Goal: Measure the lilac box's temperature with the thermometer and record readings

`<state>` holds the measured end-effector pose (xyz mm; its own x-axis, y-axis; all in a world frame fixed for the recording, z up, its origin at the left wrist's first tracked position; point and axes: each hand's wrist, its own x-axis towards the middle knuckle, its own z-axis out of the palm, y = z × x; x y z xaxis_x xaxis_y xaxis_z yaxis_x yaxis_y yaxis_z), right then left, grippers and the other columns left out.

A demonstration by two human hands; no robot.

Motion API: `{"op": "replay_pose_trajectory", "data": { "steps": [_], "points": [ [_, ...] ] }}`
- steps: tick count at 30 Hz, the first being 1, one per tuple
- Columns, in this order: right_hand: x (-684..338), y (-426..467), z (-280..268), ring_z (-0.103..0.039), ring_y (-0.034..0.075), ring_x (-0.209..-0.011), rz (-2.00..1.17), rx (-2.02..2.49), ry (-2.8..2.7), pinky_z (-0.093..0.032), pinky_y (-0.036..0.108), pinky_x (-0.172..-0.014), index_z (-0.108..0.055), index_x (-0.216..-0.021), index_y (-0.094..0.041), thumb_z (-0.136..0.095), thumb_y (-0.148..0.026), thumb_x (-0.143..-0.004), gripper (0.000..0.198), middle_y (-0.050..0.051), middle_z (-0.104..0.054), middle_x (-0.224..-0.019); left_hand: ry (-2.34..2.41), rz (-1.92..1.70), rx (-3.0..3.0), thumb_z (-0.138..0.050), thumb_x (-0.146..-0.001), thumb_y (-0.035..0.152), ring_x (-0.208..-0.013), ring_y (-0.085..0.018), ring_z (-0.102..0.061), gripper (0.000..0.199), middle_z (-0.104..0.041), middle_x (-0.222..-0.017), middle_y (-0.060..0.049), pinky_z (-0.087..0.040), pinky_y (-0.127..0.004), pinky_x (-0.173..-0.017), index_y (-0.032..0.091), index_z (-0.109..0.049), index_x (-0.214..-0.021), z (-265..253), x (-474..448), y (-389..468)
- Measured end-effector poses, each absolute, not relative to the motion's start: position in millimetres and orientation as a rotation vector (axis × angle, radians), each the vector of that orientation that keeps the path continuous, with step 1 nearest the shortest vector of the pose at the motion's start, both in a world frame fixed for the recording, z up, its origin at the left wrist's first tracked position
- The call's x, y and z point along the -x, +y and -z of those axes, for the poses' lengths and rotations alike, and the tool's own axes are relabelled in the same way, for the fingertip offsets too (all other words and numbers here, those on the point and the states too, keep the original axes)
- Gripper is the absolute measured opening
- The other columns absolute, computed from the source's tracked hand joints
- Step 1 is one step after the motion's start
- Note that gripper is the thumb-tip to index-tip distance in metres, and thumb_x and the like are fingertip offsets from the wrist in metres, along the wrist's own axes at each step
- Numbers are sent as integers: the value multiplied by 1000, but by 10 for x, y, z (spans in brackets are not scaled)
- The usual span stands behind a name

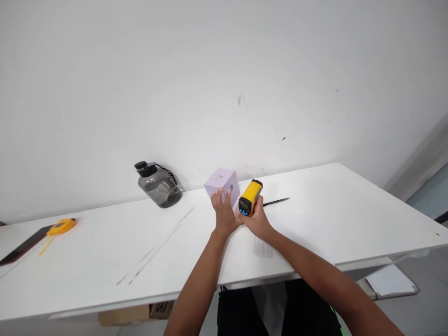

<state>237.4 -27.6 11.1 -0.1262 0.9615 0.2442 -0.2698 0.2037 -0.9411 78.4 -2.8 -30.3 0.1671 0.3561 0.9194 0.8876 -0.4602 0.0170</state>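
A yellow and black handheld meter [252,191] with a small dark screen and blue buttons is gripped in my right hand [258,220]. It looks like an infrared thermometer, and its screen end points back toward me. Just left of it stands a lilac cardboard box [221,177] with small printed marks. My left hand [224,214] is open, its fingers stretched up against the box's near side. The left thumb reaches toward the right hand, close under the meter. Part of the box's lower front is hidden behind my left hand.
On the white table [157,261], a grey see-through bottle [161,189] stands left of the box. An orange tape measure [62,227] and a dark flat object [26,245] lie far left. Right of my hands are a black pen [276,201] and a written-on paper [263,247]. A wall rises behind.
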Motion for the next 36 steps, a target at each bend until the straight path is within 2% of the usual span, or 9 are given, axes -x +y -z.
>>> {"op": "replay_pose_trajectory", "data": {
  "steps": [3, 6, 10, 13, 16, 19, 26, 32, 36],
  "points": [
    [-2480, -184, -132, -61, 18, -86, -1270, 787, -1273, -54, 34, -81, -50, -102, -27, -88, -41, -67, 54, -3, -62, -93, -1252, 1222, 2000, -69, -85, 64, -160, -46, -26, 92, -39, -163, -28, -19, -67, -128, 17, -41, -159, 339, -783, -38],
    [-2584, -84, -165, -59, 17, -81, -1254, 790, -1210, -51, 33, -79, -55, -97, -25, -87, -46, -68, 48, -3, -62, -87, -1416, 1289, 1974, -77, -73, 77, -161, -49, -23, 110, -37, -163, -31, -18, -68, -129, 15, -40, -156, 326, -751, -32],
    [-2670, -21, -186, -55, 14, -64, -1350, 808, -1036, -48, 30, -66, -52, -93, -26, -80, -49, -72, 42, -7, -59, -72, -1841, 1665, 1621, -82, -74, 69, -162, -47, -22, 117, -30, -166, -31, -20, -67, -129, 16, -25, -161, 265, -685, 18],
    [-2686, -23, -162, -51, 12, -54, -1456, 782, -1018, -43, 27, -57, -48, -94, -27, -84, -47, -70, 47, -9, -57, -64, -2203, 1962, 1444, -90, -69, 57, -155, -44, -38, 119, -40, -160, -27, -33, -64, -125, 21, -22, -161, 223, -647, 59],
    [-2664, -33, -118, -50, 11, -51, -1522, 738, -1078, -42, 26, -54, -48, -95, -27, -91, -44, -67, 54, -10, -57, -62, -2355, 2083, 1419, -95, -63, 51, -138, -37, -55, 107, -52, -145, -20, -47, -56, -115, 23, -39, -150, 190, -628, 63],
    [-2638, -34, -77, -51, 11, -50, -1603, 692, -1135, -43, 26, -52, -50, -99, -26, -91, -45, -68, 54, -10, -57, -62, -2332, 2047, 1411, -95, -60, 52, -125, -32, -59, 87, -58, -131, -13, -50, -52, -110, 22, -54, -130, 163, -648, 34],
    [-2697, -36, -86, -50, 11, -49, -1712, 620, -1311, -40, 25, -50, -54, -96, -23, -88, -53, -75, 50, -7, -59, -58, -2259, 2197, 1596, -84, -73, 54, -105, -24, -63, 59, -68, -115, -8, -53, -43, -97, 22, -64, -118, 134, -744, -18],
    [-2760, -64, -201, -50, 11, -49, -1734, 672, -1342, -40, 26, -50, -59, -97, -21, -90, -55, -70, 53, -7, -59, -57, -2181, 2189, 1756, -77, -76, 57, -96, -23, -61, 52, -68, -105, -7, -53, -40, -90, 20, -67, -110, 114, -722, -16],
    [-2795, -64, -255, -50, 11, -49, -1757, 722, -1344, -41, 27, -51, -64, -104, -18, -91, -55, -67, 58, -6, -60, -58, -2156, 2191, 1794, -74, -77, 55, -95, -23, -60, 48, -67, -105, -8, -52, -36, -82, 20, -67, -110, 116, -705, -12]
  ]
}}
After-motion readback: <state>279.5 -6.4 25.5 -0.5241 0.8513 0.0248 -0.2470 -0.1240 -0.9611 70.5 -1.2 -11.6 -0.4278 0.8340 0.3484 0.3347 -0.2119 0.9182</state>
